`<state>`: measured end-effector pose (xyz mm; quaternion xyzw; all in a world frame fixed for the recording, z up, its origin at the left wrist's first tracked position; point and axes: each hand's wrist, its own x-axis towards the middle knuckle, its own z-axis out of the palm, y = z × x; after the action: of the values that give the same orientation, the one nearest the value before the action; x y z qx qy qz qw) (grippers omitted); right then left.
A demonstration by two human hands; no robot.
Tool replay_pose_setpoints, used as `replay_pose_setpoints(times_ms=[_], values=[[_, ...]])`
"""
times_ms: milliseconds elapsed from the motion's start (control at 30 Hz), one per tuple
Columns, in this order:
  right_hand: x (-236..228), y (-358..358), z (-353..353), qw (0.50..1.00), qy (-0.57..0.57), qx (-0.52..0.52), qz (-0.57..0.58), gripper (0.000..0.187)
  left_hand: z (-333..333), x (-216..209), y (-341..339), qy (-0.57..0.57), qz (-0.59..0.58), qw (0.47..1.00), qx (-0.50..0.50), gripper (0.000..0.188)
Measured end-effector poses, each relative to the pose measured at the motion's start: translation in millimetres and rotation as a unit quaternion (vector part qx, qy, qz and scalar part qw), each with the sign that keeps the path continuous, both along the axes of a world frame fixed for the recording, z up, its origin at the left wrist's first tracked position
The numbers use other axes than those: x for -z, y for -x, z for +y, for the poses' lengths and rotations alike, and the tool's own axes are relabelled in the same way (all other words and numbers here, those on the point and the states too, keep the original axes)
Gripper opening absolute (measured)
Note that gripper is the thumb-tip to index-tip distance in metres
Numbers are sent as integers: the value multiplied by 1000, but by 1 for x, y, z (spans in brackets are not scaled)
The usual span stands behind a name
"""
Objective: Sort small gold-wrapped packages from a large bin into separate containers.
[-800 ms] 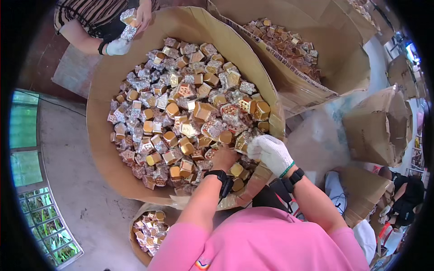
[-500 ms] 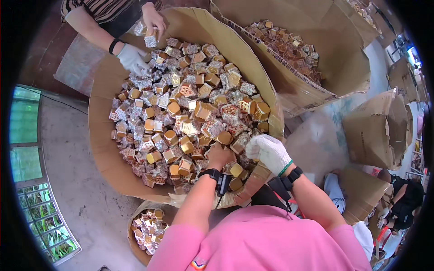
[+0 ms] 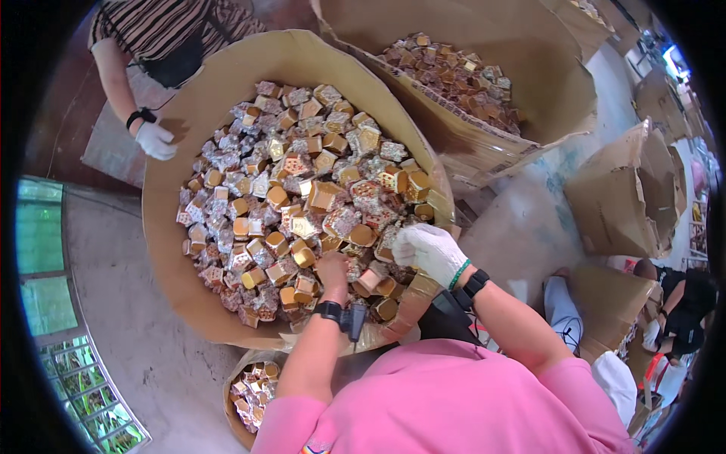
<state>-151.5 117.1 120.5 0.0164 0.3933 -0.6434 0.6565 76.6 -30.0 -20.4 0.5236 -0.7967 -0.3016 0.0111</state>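
Observation:
A big rounded cardboard bin (image 3: 170, 280) holds a heap of small faceted boxes (image 3: 302, 224), gold, silvery and red-patterned, many in clear wrap. My bare left hand (image 3: 331, 274) is down among the boxes on the near side; its fingertips are partly hidden, and what they touch is unclear. To its right, my right hand (image 3: 427, 251), in a white knitted glove, is curled closed above the heap by the bin's right wall. Its palm side is hidden, so anything inside cannot be made out. A pinkish-gold box (image 3: 370, 280) lies between my hands.
Across the bin, a co-worker's gloved hand (image 3: 156, 141) is at the far-left rim. A second large carton (image 3: 484, 155) with similar boxes stands beyond. A smaller bin (image 3: 236, 412) sits near left, an opened carton (image 3: 612, 212) at right. Another person (image 3: 684, 303) is farther right.
My left hand has shifted left across the heap. The co-worker's gloved hand has left the boxes for the rim; their bare hand and the wrapped box in it are out of sight.

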Motion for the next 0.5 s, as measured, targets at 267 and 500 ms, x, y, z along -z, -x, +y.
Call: replay_pose_setpoints(times_ms=[267,500], values=[[-5,1,4,997,-13,-6,81,20,21,-32,60,-197,-53,972,120,37],[12,1,5,999,22,22,-12,20,2,-23,81,-317,15,899,302,52]])
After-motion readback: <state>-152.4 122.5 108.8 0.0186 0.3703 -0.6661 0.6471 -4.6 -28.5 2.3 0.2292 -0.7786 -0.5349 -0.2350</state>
